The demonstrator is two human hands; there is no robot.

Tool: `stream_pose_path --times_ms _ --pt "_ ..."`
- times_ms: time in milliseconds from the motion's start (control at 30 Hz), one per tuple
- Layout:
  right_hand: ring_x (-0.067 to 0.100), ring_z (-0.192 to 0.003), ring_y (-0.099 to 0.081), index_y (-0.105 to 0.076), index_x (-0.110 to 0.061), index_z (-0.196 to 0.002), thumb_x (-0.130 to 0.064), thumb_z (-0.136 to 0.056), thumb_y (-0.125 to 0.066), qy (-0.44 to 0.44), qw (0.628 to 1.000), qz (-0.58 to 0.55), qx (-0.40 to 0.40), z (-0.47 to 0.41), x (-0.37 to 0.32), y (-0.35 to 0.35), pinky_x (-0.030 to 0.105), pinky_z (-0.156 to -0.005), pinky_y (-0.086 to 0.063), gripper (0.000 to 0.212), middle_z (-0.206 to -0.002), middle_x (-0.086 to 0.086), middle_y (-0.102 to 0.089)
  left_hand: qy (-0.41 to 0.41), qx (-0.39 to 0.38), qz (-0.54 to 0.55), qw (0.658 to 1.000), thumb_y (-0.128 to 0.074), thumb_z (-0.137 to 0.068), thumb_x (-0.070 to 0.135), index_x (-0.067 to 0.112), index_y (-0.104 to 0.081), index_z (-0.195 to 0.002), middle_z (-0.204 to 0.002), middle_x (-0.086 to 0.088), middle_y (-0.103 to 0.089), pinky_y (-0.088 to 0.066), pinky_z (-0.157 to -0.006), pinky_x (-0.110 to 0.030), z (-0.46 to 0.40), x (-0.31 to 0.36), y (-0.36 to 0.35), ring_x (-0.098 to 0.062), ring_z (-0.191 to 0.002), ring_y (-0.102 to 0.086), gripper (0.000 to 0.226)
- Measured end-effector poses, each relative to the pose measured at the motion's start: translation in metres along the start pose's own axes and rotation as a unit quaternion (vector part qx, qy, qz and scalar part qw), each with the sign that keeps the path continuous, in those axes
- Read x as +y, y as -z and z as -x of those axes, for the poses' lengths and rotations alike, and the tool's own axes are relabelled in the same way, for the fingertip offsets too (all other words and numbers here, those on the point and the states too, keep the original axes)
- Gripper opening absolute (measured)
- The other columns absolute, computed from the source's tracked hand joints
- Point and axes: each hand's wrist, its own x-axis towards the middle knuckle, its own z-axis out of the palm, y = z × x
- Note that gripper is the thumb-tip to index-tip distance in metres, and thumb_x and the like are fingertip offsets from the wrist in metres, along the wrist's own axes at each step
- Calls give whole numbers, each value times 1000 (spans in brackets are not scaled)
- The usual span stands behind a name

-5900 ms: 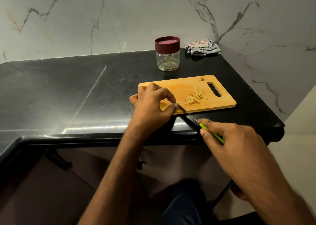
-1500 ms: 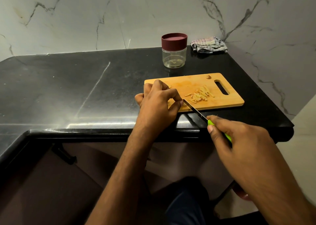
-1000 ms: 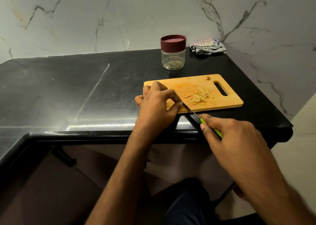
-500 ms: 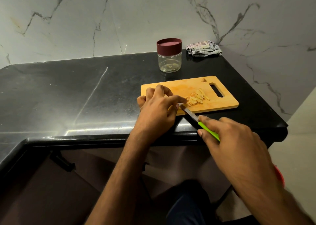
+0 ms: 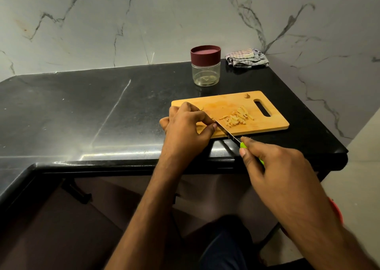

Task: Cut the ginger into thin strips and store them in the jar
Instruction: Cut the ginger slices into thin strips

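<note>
Black counter carries the cutting board, where the left hand pinches hidden ginger just beside the knife gripped by the right hand, so a slip could nick fingertips or scatter the cut strips short of the lidded jar behind the board.

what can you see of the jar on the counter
The jar is short and round, with a clear body that looks like glass or plastic and a wide maroon lid closed on top. It looks empty; no ginger shows inside. It stands upright on the black counter, just behind the wooden cutting board and left of the crumpled checked cloth. Neither hand touches it.
</note>
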Motion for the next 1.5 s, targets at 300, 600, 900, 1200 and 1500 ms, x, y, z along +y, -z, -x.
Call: stream_pose_path --times_ms 300,600,900,1200,1500 --pt "1 -59 -46 -64 -29 -122 -41 -93 -48 -11 1000 1 0 4 0 5 8 -53 -32 36 -84 -7 -68 -4 1 3 1000 -75 -86 42 40 -67 -80 -104 16 -44 -14 -89 -31 -1 0 1 -6 -110 -29 10" --pt "6 -67 -52 -58 -33 -129 -43 -96 -44 -14 999 9 -39 -13 -3 -5 12 -52 -36 37 -84 -6 -65 -5 -7 6 1000 -75 -86 42 40 -67 -79 -102 16 -43 -16 -88 -33 -3 -1 1 -8 -111 -32 10" --pt "6 -72 -48 -45 -46 -136 -49 -93 -44 -48 994 89 -32 1 7 4 25 -57 -41 42 -80 -11 -46 -12 -8 -7 1000 -71 -88 43 44 -64 -95 -109 15 -42 -17 -94 -36 -2 -2 0 -8 -115 -30 10" --pt "5 -74 -44 -39 -45 -139 -50 -94 -41 -49 993 90 -63 -2 4 4 20 -54 -33 45 -82 -12 -41 -95 -48 -80 991 -57 -98 32 51 -68 -109 -124 11 -43 -20 -97 -41 -1 2 -1 -14 -126 -27 24" --pt "6 -70 -44 -39 -45 -139 -51 -94 -42 -47 993 94 -54 -11 5 -2 21 -51 -32 45 -79 -11 -39 -94 -33 -58 993 -59 -97 29 48 -61 -117 -130 10 -39 -20 -100 -40 2 2 -1 -14 -128 -25 28"
